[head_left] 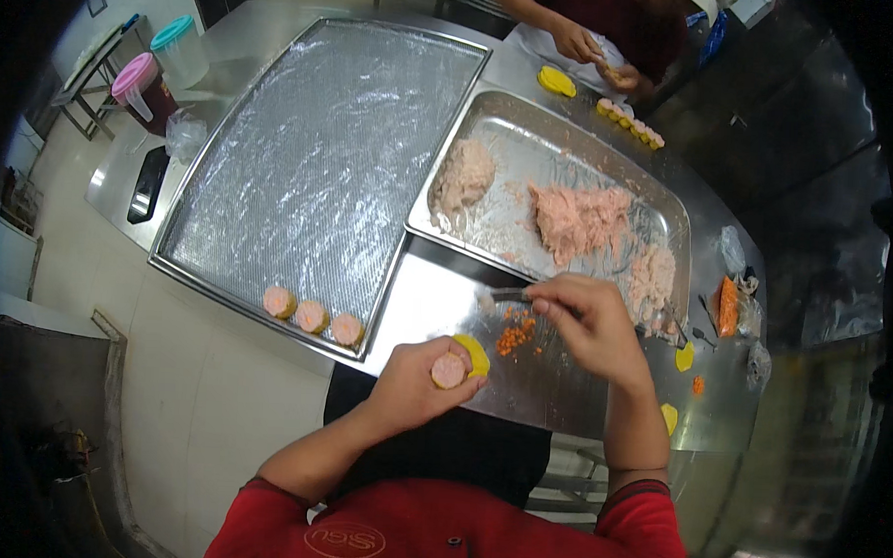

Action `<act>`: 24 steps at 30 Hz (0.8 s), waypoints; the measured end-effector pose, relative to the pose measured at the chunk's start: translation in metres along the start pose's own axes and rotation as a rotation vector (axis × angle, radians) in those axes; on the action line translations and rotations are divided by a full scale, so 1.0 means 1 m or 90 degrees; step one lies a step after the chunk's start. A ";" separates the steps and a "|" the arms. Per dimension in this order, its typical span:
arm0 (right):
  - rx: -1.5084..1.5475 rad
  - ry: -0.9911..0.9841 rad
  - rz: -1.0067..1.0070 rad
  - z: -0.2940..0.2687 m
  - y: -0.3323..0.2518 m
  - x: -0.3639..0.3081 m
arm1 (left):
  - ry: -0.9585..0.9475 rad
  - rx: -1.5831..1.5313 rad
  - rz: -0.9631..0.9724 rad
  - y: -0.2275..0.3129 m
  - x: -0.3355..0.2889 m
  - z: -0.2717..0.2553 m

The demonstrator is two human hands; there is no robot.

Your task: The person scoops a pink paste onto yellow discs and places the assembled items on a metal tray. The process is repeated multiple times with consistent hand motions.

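My left hand [405, 384] is closed around an open-topped dumpling [449, 372] with pink filling. Yellow round wrappers [477, 354] stick out beside it, in the same grip. In my right hand [592, 328] a thin metal utensil [510, 294] is pinched; its tip has pale paste on it, and its exact kind is unclear. Just below that tip, diced carrot [515, 336] lies scattered on the steel table. Beyond my right hand stands a deep steel tray [560, 135] with mounds of pink minced filling [576, 223].
A film-covered flat tray [313, 146] at left holds three finished dumplings [310, 317] by its near edge. Pitchers [146, 91] and a phone [149, 185] lie farther left. At right are a bag of carrot [728, 309] and loose wrappers [685, 357]. Across, a co-worker's hands [597, 58] shape something.
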State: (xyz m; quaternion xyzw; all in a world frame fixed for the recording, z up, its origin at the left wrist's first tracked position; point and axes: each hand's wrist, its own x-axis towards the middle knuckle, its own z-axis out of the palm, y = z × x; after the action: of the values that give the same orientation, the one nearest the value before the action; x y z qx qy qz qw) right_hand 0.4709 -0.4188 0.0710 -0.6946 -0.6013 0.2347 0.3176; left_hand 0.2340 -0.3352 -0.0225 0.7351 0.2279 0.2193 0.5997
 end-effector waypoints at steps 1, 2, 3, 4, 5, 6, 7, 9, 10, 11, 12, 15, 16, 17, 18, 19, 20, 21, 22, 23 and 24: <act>0.028 0.013 -0.018 0.007 -0.004 -0.014 | 0.002 -0.004 0.016 0.003 0.001 0.002; 0.054 0.028 -0.036 0.015 -0.006 -0.028 | 0.002 -0.044 0.041 0.005 0.003 0.004; 0.082 0.045 -0.054 0.021 -0.007 -0.041 | -0.015 -0.053 0.005 0.008 0.003 0.006; 0.098 0.055 -0.059 0.026 -0.007 -0.052 | -0.026 -0.095 -0.009 0.011 0.003 0.009; 0.114 0.067 -0.066 0.032 -0.004 -0.061 | -0.029 -0.066 -0.007 0.013 0.003 0.011; 0.134 0.082 -0.078 0.037 -0.001 -0.067 | -0.029 -0.055 0.008 0.015 0.003 0.014; 0.118 0.107 -0.107 0.040 0.003 -0.073 | -0.025 -0.057 0.029 0.017 0.002 0.016; 0.114 0.118 -0.136 0.046 0.010 -0.082 | -0.045 -0.032 0.029 0.020 0.000 0.022; 0.112 0.125 -0.146 0.049 0.013 -0.086 | -0.056 -0.037 0.026 0.021 -0.002 0.024; 0.115 0.118 -0.157 0.054 0.016 -0.088 | -0.052 -0.014 0.051 0.021 -0.003 0.026; 0.118 0.112 -0.163 0.058 0.019 -0.090 | -0.050 -0.001 0.068 0.021 -0.005 0.027; 0.074 0.125 -0.172 0.060 0.026 -0.097 | -0.056 -0.001 0.039 0.021 -0.010 0.028; 0.050 0.129 -0.170 0.058 0.027 -0.099 | -0.063 -0.022 0.011 0.021 -0.013 0.028; 0.051 0.133 -0.159 0.055 0.028 -0.102 | -0.054 -0.004 0.008 0.022 -0.014 0.028; 0.050 0.135 -0.145 0.052 0.028 -0.104 | -0.050 -0.001 0.004 0.022 -0.015 0.028; 0.056 0.145 -0.136 0.050 0.027 -0.105 | -0.051 -0.009 -0.011 0.023 -0.015 0.029; 0.055 0.148 -0.158 0.049 0.026 -0.106 | -0.047 0.000 0.007 0.024 -0.015 0.029; 0.063 0.158 -0.181 0.049 0.025 -0.107 | -0.051 -0.003 0.011 0.025 -0.015 0.029; 0.078 0.184 -0.211 0.049 0.023 -0.107 | -0.053 -0.020 -0.003 0.026 -0.016 0.030; 0.057 0.157 -0.214 0.050 0.022 -0.105 | -0.065 -0.007 0.010 0.027 -0.016 0.031; 0.044 0.145 -0.226 0.052 0.022 -0.103 | -0.075 -0.006 0.007 0.028 -0.016 0.031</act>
State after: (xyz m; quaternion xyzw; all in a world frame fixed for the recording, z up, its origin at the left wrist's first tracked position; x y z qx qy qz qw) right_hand 0.4320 -0.5138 0.0141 -0.5887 -0.6657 0.1155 0.4437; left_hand 0.2423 -0.3740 -0.0013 0.7451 0.1874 0.1801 0.6143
